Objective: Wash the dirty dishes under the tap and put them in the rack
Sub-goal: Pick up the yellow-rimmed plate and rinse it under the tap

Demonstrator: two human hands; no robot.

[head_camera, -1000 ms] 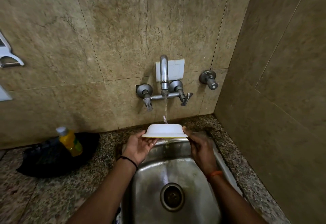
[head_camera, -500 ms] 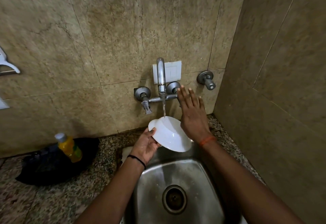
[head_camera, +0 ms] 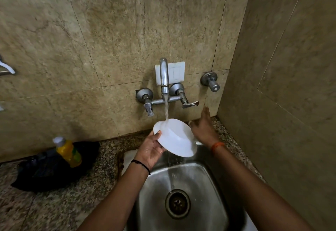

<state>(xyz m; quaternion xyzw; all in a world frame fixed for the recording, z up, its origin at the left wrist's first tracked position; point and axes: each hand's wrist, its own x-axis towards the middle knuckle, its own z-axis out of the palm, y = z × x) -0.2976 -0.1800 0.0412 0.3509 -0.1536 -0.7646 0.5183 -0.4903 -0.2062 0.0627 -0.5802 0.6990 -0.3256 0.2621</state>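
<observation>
A white bowl [head_camera: 177, 138] is tilted bottom-up under the tap [head_camera: 164, 75], over the steel sink [head_camera: 203, 185]. A thick stream of water hits its upper rim and runs off into the basin. My left hand [head_camera: 151, 148] grips the bowl's left rim, thumb on top. My right hand [head_camera: 201, 127] is just right of the bowl, below the tap's right lever [head_camera: 190, 104], with one finger raised and the others loosely bent; it holds nothing. No rack is in view.
A yellow bottle [head_camera: 68, 151] stands on a black cloth or bag [head_camera: 49, 170] on the speckled counter at left. A second wall valve [head_camera: 211, 81] sits right of the tap. A tiled wall closes in the right side.
My right hand came down from the tap's right lever to beside the bowl. The water stream is now much stronger. The bowl stays tilted in my left hand.
</observation>
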